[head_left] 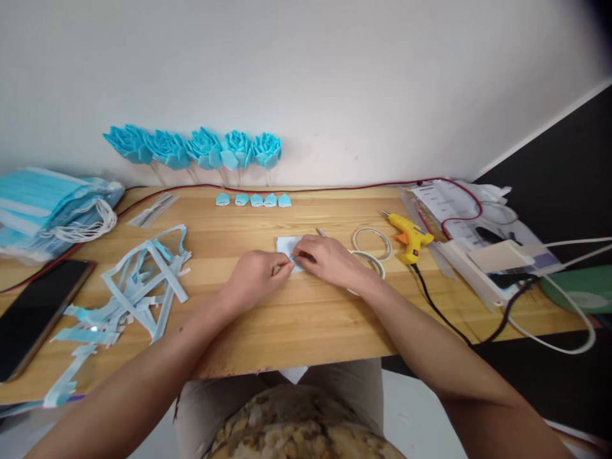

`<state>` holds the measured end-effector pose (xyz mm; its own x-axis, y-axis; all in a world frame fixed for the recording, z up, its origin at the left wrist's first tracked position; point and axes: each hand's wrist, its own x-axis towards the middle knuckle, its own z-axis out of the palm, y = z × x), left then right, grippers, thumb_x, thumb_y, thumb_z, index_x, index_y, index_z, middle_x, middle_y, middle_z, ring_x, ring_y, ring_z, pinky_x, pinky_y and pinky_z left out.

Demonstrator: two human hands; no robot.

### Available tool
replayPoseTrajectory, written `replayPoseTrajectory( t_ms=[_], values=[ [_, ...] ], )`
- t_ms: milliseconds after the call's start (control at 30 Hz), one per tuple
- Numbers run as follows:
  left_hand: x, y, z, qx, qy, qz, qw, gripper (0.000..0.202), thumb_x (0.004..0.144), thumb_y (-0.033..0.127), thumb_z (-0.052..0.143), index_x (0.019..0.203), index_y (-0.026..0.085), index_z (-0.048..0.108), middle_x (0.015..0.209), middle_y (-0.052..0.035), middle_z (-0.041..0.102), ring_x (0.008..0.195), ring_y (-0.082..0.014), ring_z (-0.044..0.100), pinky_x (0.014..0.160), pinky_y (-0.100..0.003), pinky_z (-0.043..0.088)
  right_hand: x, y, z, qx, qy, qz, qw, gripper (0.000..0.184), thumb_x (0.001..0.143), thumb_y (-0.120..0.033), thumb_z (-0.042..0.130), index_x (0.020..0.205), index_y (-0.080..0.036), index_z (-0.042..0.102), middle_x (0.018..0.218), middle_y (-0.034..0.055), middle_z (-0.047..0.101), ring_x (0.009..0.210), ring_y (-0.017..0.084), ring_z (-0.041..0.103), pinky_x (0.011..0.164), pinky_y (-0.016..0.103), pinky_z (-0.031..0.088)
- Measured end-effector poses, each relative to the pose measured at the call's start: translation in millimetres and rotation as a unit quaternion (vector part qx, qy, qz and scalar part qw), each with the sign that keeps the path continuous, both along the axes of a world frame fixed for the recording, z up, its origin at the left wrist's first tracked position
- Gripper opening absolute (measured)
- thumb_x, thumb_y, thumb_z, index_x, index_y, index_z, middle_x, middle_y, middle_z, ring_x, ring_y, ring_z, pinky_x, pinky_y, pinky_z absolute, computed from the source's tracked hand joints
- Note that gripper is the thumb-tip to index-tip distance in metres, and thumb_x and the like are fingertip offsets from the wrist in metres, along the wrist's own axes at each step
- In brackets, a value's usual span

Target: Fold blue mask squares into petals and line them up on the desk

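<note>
My left hand (258,275) and my right hand (325,258) meet at the middle of the wooden table (306,319). Both are closed in a pinch on a small pale blue piece of mask fabric (287,245) lying flat there. The fingertips cover the piece's near edge. Several small folded blue petals (253,199) lie in a row farther back. Behind them, several blue fabric roses on sticks (205,148) lean against the white wall.
A pile of cut blue mask strips (138,287) lies at left, with a dark phone (38,312) and a stack of face masks (48,207) beyond. At right are tape rolls (371,245), a yellow glue gun (408,234), cables and papers (478,242).
</note>
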<state>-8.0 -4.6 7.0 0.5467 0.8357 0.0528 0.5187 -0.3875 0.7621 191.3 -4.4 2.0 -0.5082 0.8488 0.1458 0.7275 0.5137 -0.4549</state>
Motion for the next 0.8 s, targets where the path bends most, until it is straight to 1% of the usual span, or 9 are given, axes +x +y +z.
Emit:
replayPoseTrajectory(
  t_ms=[100,200,267,333,433,533,600,700,800],
  values=[
    [0,0,1.2,0.000,0.016,0.005,1.000,0.030,0.084,0.030,0.051,0.057,0.018,0.055,0.052,0.0027,0.045,0.052,-0.0107,0.035,0.054,-0.024,0.021,2,3,-0.7,-0.037,0.126,-0.077,0.988,0.009,0.085,-0.018,0.054,0.081,-0.019,0.063,0.078,0.0005,0.063,0.070,0.013,0.054,0.067,0.026,0.038],
    [1,0,1.3,-0.005,0.018,0.009,1.000,0.032,0.085,0.031,0.051,0.056,0.017,0.055,0.052,0.0029,0.043,0.051,-0.0103,0.035,0.054,-0.024,0.022,6,8,-1.3,-0.098,0.308,-0.164,0.932,0.012,0.084,-0.030,0.057,0.081,-0.019,0.061,0.072,-0.0014,0.060,0.063,0.011,0.051,0.059,0.023,0.037],
    [1,0,1.8,-0.022,-0.009,0.012,1.000,0.032,0.085,0.033,0.052,0.058,0.017,0.058,0.052,0.0026,0.045,0.051,-0.0103,0.037,0.053,-0.024,0.024,8,9,-1.1,-0.122,0.384,-0.186,0.896,0.016,0.083,-0.035,0.059,0.081,-0.019,0.060,0.069,-0.0026,0.056,0.061,0.011,0.048,0.057,0.023,0.037],
    [1,1,2.4,-0.074,-0.059,0.021,0.995,0.032,0.085,0.039,0.053,0.064,0.017,0.064,0.052,0.0018,0.049,0.052,-0.0109,0.041,0.053,-0.023,0.028,8,8,0.1,-0.120,0.408,-0.187,0.886,0.018,0.083,-0.036,0.060,0.080,-0.019,0.060,0.069,-0.0027,0.055,0.062,0.010,0.049,0.058,0.023,0.038],
    [0,5,1.8,-0.235,-0.195,0.025,0.952,0.041,0.084,0.052,0.053,0.086,0.015,0.070,0.070,-0.0040,0.065,0.061,-0.0146,0.055,0.056,-0.024,0.040,5,2,3.3,-0.068,0.376,-0.158,0.911,0.014,0.085,-0.034,0.059,0.084,-0.021,0.062,0.079,-0.0004,0.062,0.068,0.012,0.054,0.063,0.025,0.043],
    [0,10,-2.3,-0.380,-0.358,0.015,0.853,0.053,0.082,0.060,0.055,0.105,0.014,0.066,0.100,-0.0129,0.070,0.084,-0.0212,0.066,0.073,-0.032,0.052,-1,-5,7.3,0.058,0.276,-0.091,0.955,0.008,0.087,-0.026,0.057,0.087,-0.023,0.064,0.093,0.0029,0.067,0.087,0.018,0.060,0.080,0.033,0.046],
    [0,12,-6.3,-0.414,-0.421,0.011,0.807,0.046,0.081,0.052,0.062,0.106,0.013,0.067,0.106,-0.0139,0.069,0.092,-0.0219,0.066,0.085,-0.036,0.051,-4,-8,9.1,0.131,0.202,-0.037,0.970,0.009,0.088,-0.023,0.057,0.087,-0.024,0.066,0.101,0.0046,0.068,0.097,0.020,0.059,0.089,0.037,0.044],
    [0,14,-11.1,-0.403,-0.460,0.031,0.791,0.034,0.076,0.029,0.073,0.105,0.013,0.069,0.108,-0.0118,0.070,0.095,-0.0211,0.066,0.090,-0.035,0.051,-5,-9,10.2,0.169,0.148,0.006,0.975,0.013,0.089,-0.021,0.056,0.094,-0.025,0.067,0.111,0.0056,0.066,0.105,0.022,0.057,0.092,0.041,0.044],
    [-1,15,-12.8,-0.390,-0.475,0.060,0.787,0.032,0.074,0.020,0.073,0.105,0.013,0.070,0.111,-0.0112,0.070,0.097,-0.0219,0.066,0.086,-0.033,0.053,-2,-8,9.9,0.175,0.171,-0.024,0.969,0.022,0.091,-0.018,0.050,0.107,-0.025,0.064,0.118,0.0058,0.064,0.112,0.023,0.055,0.098,0.043,0.043]
  ],
)
